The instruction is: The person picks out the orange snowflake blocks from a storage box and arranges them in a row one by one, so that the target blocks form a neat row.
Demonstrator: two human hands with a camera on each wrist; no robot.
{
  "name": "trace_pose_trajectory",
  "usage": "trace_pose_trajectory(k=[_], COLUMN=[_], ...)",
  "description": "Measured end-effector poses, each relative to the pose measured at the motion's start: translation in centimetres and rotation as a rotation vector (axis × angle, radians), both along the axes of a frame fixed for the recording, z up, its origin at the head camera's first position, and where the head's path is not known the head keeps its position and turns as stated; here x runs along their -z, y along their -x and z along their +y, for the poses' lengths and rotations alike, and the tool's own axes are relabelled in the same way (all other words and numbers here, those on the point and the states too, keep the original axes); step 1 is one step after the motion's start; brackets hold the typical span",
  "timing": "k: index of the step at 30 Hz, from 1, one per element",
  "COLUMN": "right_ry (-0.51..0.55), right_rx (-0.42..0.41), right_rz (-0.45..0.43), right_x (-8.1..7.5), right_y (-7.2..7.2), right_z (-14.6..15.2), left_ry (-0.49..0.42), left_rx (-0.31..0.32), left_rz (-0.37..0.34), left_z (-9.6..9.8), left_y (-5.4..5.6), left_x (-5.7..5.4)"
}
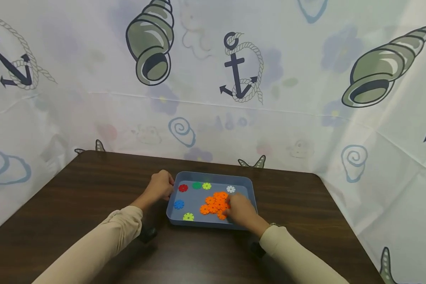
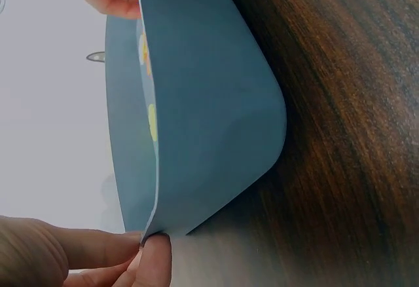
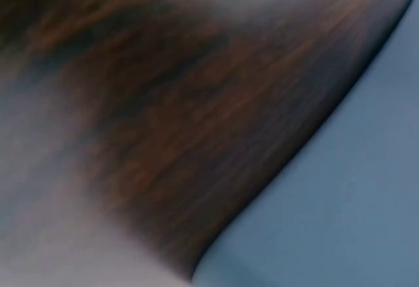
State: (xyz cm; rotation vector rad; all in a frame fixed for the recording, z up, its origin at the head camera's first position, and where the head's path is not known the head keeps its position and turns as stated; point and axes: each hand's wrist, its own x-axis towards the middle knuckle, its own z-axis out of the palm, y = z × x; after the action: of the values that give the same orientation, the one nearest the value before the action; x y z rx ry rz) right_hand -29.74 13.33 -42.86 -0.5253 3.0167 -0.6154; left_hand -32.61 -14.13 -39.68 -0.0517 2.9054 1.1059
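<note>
A shallow blue-grey tray [image 1: 215, 174] lies on the dark wooden table. My left hand [image 1: 159, 184] pinches its left rim; in the left wrist view, thumb and fingers [image 2: 154, 261] close on the edge. Over the right part of the tray, my right hand [image 1: 242, 211] reaches down to a heap of orange flower-shaped discs [image 1: 213, 205]. Its fingertips are partly hidden, so whether a disc is between them does not show. The right wrist view holds only the tray's outer wall [image 3: 340, 202] and blurred table.
Around the heap lie single discs: red [image 1: 183, 188], green [image 1: 197, 185], blue [image 1: 179, 204], white [image 1: 230, 189], and yellow-green ones [image 1: 206, 185] at the back and front. Brown tabletop [image 1: 298, 201] surrounds the tray. A printed cloth [image 1: 206, 79] hangs behind and beside the table.
</note>
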Motion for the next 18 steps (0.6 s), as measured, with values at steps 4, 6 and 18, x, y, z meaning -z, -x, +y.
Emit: trace_pose_trajectory(k=[4, 6, 18], right_ry=[-0.002, -0.022, -0.309], right_rx=[0.004, -0.031, -0.626], right_rz=[0.073, 0.170, 0.206], right_x=[-0.5, -1.4, -2.1], right_y=[-0.2, -1.4, -10.4], right_z=[-0.1, -0.8, -8.7], left_ry=[0.004, 0.002, 0.025], left_rx=[-0.001, 0.005, 0.009], left_rz=[-0.002, -0.015, -0.013], left_z=[0.2, 0.2, 0.3], left_y=[0.0, -0.1, 0.2], left_x=[-0.2, -0.3, -0.7])
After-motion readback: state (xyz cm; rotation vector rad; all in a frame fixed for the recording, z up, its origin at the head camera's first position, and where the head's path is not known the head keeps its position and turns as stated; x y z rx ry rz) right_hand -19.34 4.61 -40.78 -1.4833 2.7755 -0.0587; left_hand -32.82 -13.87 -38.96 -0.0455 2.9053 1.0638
